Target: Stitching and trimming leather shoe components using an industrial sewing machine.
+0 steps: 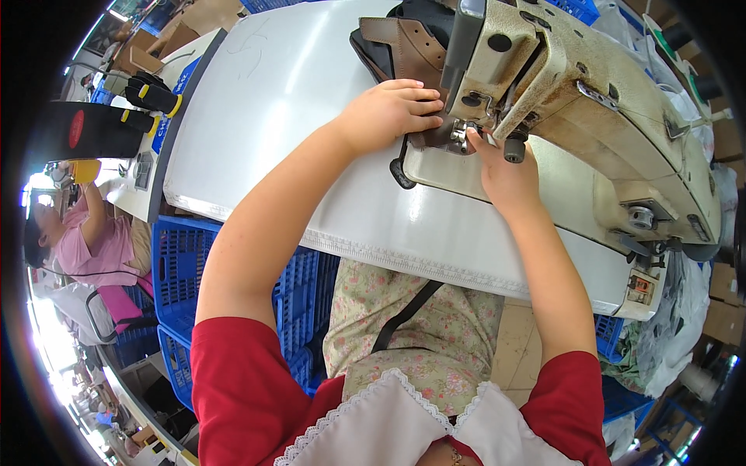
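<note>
A brown leather piece with punched holes (420,45), joined to black material (376,60), lies at the sewing machine (590,116) and runs toward its presser foot (461,136). My left hand (392,116) presses flat on the leather just left of the foot, its fingers stretched out. Close to the right side of the foot is my right hand (507,172), with a fingertip beside the metal. The machine head hides part of that hand, so its grip does not show. The needle point and the leather's near edge are hard to make out.
The white sewing table (295,116) has a ruler strip (388,252) along its near edge. Blue crates (183,272) stand below it at the left. Another person (93,233) in pink sits at a machine on the far left. Clear plastic bags (680,318) hang at the right.
</note>
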Available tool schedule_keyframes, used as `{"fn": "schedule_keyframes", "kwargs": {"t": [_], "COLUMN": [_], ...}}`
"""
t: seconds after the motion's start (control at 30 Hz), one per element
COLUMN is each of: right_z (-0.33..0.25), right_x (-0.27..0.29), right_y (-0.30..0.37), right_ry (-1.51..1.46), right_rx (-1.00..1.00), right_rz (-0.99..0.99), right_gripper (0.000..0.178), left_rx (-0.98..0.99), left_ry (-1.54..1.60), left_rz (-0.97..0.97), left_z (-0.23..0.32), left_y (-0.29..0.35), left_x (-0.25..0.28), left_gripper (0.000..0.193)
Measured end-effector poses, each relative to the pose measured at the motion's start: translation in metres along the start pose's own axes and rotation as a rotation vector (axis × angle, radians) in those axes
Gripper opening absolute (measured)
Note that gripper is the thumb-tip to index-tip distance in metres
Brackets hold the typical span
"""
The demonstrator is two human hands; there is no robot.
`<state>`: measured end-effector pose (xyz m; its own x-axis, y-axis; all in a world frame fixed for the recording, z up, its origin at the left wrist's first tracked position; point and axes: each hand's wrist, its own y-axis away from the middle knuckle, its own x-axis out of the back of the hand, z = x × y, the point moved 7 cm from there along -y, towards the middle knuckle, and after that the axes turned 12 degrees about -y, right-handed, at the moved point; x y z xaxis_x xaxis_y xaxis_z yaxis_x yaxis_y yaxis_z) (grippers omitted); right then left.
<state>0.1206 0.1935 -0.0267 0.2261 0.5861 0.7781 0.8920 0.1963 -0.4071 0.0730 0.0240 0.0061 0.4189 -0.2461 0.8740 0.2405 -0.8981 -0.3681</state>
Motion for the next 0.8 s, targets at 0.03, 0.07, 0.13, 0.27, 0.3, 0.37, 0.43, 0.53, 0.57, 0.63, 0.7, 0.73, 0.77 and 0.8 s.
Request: {"fn": "schedule_keyframes", "kwargs": {"t": [0.03,0.07,0.13,0.27,0.3,0.37,0.43,0.53,0.57,0.63,0.7,0.73,0.77,0.8], "right_z": [0.002,0.003,-0.002,-0.004,-0.005,-0.005,-0.005,-0.014,-0.011,0.005,-0.004,-0.015,-0.019,-0.022], "right_x": [-0.001,-0.002,0.002,0.001,0.001,0.001,0.001,0.013,0.014,0.007,0.03,0.045,0.065,0.082], "right_y": [-0.001,-0.001,-0.002,-0.005,-0.004,-0.003,-0.003,-0.003,0.001,0.008,0.029,0.041,0.054,0.067], "right_ry": [0.0,0.002,-0.021,-0.024,0.002,0.029,0.001,-0.172,-0.163,-0.143,-0.093,-0.055,-0.012,-0.138], "right_rx": [-0.023,-0.023,0.011,0.016,0.02,0.024,0.029,0.077,0.072,0.001,0.037,0.082,0.049,-0.019], "right_rz": [-0.006,-0.006,0.015,0.006,0.01,0.018,0.009,0.162,0.175,0.044,0.084,0.102,0.127,0.129], "right_gripper": [0.034,0.034,0.031,0.034,0.035,0.037,0.039,0.016,0.016,0.012,0.017,0.025,0.025,0.024], "left_rx": [0.002,0.002,-0.001,0.001,0.005,0.007,0.032,0.024,0.009,-0.004,-0.022,-0.017,0.001,0.019], "left_ry": [0.016,0.017,-0.01,-0.006,-0.009,-0.015,0.006,0.036,0.034,0.018,0.028,0.04,0.033,0.027], "left_rz": [0.011,0.013,0.022,0.02,-0.03,-0.08,-0.08,-0.079,-0.072,-0.105,-0.103,-0.115,-0.144,-0.178], "left_z": [0.0,-0.001,-0.001,-0.005,-0.005,-0.006,-0.005,-0.006,-0.004,-0.002,0.001,0.003,0.004,0.004], "left_y": [0.0,0.001,0.0,0.002,0.003,0.003,0.005,0.005,0.004,-0.004,-0.011,-0.014,-0.017,-0.013], "left_x": [-0.001,-0.002,0.001,0.001,-0.003,-0.004,-0.005,-0.006,-0.006,-0.009,-0.007,-0.007,-0.005,0.0], "left_gripper": [0.048,0.048,0.045,0.044,0.04,0.036,0.038,0.04,0.04,0.041,0.041,0.042,0.041,0.04]}}
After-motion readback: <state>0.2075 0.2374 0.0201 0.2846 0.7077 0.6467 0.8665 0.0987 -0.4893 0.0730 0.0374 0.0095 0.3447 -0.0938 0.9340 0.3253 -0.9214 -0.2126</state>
